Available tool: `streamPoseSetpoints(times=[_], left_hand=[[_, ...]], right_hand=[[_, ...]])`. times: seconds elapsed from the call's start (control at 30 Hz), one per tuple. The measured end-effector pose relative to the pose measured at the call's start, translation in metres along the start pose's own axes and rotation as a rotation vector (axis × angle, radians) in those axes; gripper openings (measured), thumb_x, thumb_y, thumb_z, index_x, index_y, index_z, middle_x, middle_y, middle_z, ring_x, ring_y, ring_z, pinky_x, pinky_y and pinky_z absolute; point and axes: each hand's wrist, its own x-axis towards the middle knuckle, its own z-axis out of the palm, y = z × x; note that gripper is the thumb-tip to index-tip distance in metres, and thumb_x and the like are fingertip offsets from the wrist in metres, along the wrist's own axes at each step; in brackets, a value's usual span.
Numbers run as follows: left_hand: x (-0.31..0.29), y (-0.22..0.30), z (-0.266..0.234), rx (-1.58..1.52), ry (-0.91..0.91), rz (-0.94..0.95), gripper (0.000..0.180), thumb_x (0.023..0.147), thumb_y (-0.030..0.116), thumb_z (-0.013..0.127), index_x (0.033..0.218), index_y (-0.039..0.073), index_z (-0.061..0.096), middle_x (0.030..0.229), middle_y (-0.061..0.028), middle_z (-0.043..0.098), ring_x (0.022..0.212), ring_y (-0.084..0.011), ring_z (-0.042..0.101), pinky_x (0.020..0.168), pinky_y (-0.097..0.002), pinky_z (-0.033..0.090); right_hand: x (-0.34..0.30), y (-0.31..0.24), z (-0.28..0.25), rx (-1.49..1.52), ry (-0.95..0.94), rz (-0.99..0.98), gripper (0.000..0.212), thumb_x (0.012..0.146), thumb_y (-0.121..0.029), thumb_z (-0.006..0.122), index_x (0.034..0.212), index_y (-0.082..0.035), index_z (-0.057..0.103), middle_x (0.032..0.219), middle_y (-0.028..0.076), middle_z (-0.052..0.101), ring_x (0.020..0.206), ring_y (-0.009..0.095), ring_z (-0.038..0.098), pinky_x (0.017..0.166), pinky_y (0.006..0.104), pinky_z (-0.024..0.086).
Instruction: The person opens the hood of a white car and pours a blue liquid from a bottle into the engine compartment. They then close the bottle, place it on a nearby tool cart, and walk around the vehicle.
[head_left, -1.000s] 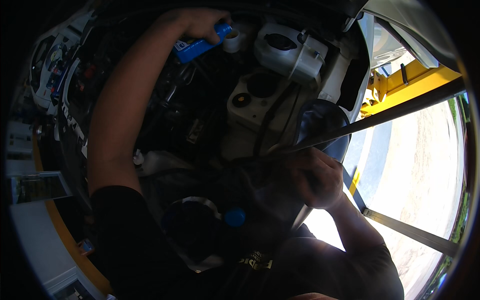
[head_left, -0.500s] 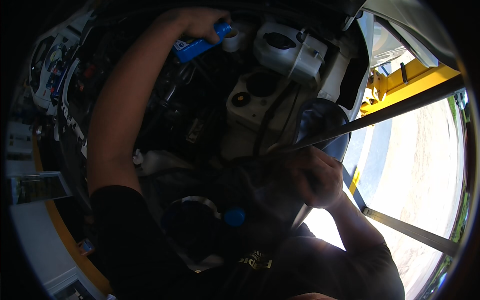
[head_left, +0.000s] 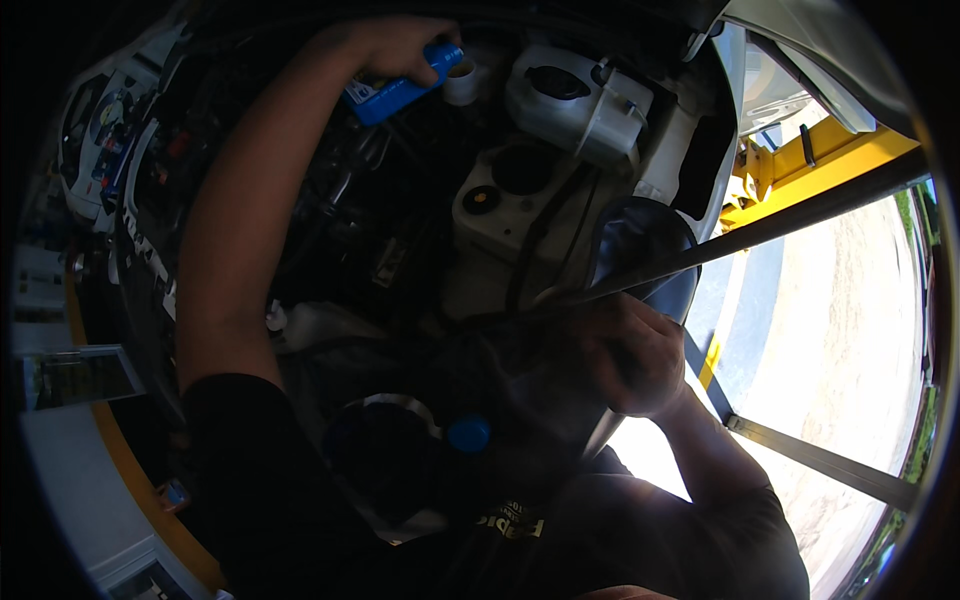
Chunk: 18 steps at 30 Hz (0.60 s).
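My left hand (head_left: 400,50) reaches far into the engine bay, its fingers wrapped round a blue plastic bottle (head_left: 393,97). The bottle lies tilted, with its mouth close to the open neck of a small white reservoir (head_left: 460,84). Whether liquid flows out cannot be made out. Nearer to me, my right hand (head_left: 645,358) rests with curled fingers on a dark cover (head_left: 520,370) over the car's edge, just below a dark prop rod (head_left: 770,228). Shadow hides what those fingers hold, if anything. A round blue cap (head_left: 468,434) lies on the dark cover.
Right of the bottle stands a larger whitish tank (head_left: 620,120) with a black cap. Dark hoses and engine parts fill the bay's middle. A yellow lift arm (head_left: 810,165) stands outside at the right, above sunlit ground. Another vehicle's engine bay (head_left: 105,150) shows at the far left.
The blue bottle has turned very slightly in my left hand, its mouth still beside the reservoir's neck. My right hand stays in place.
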Motion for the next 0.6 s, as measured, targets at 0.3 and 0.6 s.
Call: streamPoseSetpoints(times=[0.3,0.6], left_hand=[[-0.01,-0.022,0.023,-0.209,0.11,-0.001,0.072,0.086,0.022,0.077,0.15,0.023,0.045,0.146,-0.0204,0.058,0.122,-0.0401,0.064,0.093,-0.052,0.058],[-0.023,-0.028,0.065,-0.462,0.444,0.083,0.071,0.087,0.026,0.08,0.149,0.021,0.045,0.146,-0.0216,0.057,0.137,-0.0397,0.054,0.109,-0.0516,0.048]], right_hand=[[0.002,0.0,-0.001,0.018,-0.013,0.007,0.027,0.075,0.011,0.063,0.098,0.0,0.069,0.091,0.013,0.069,0.077,0.028,0.073,0.062,0.0358,0.06],[0.004,-0.004,0.0,-0.013,-0.019,0.017,0.026,0.075,0.01,0.063,0.098,0.0,0.071,0.096,0.013,0.072,0.081,0.029,0.074,0.066,0.0361,0.062]])
